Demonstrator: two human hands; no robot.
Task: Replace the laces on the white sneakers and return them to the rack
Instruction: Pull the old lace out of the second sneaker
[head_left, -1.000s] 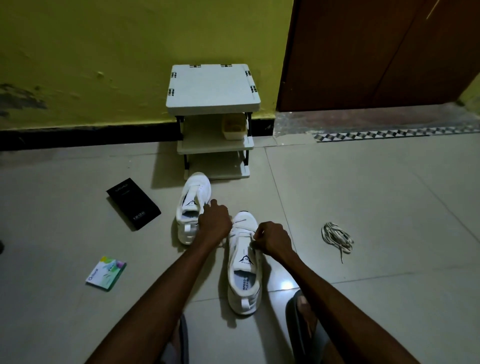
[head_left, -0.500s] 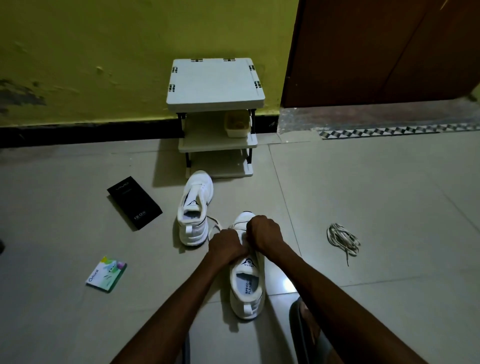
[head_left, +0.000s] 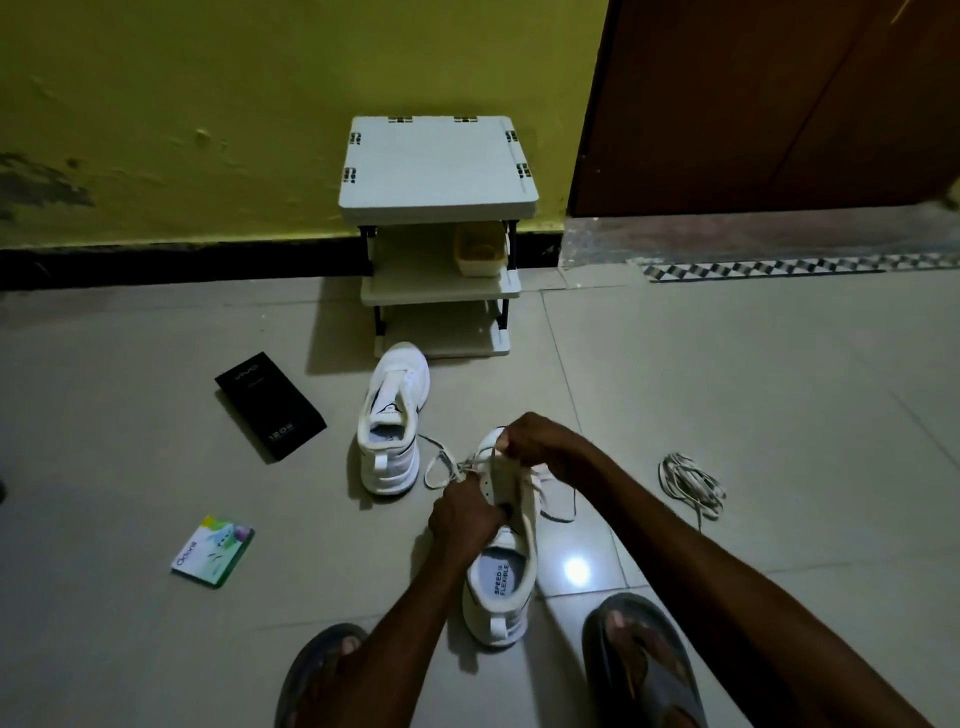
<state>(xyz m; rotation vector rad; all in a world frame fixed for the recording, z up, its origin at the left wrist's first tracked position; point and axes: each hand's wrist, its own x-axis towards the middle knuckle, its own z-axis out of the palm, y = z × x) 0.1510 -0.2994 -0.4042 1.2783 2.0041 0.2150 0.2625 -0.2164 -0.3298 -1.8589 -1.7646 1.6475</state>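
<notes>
Two white sneakers stand on the tiled floor. The far sneaker (head_left: 393, 421) has no lace and points at the white rack (head_left: 439, 161). The near sneaker (head_left: 501, 571) lies between my feet. My left hand (head_left: 467, 519) grips its left eyelet flap and tongue. My right hand (head_left: 540, 449) pinches the white lace (head_left: 441, 462) at the toe end of the near sneaker. Loose lace loops trail to the left of the toe and to the right of the shoe. A bundle of spare laces (head_left: 691, 483) lies on the floor to the right.
A black phone box (head_left: 270, 405) and a small green-white packet (head_left: 213, 551) lie on the floor at left. A beige basket (head_left: 480, 252) sits on the rack's middle shelf. My sandalled feet (head_left: 639, 660) flank the near sneaker. A brown door (head_left: 779, 104) stands at right.
My left hand dropped from the toe to the eyelet flap. My right hand moved up to the toe end, and loose lace now trails out on both sides.
</notes>
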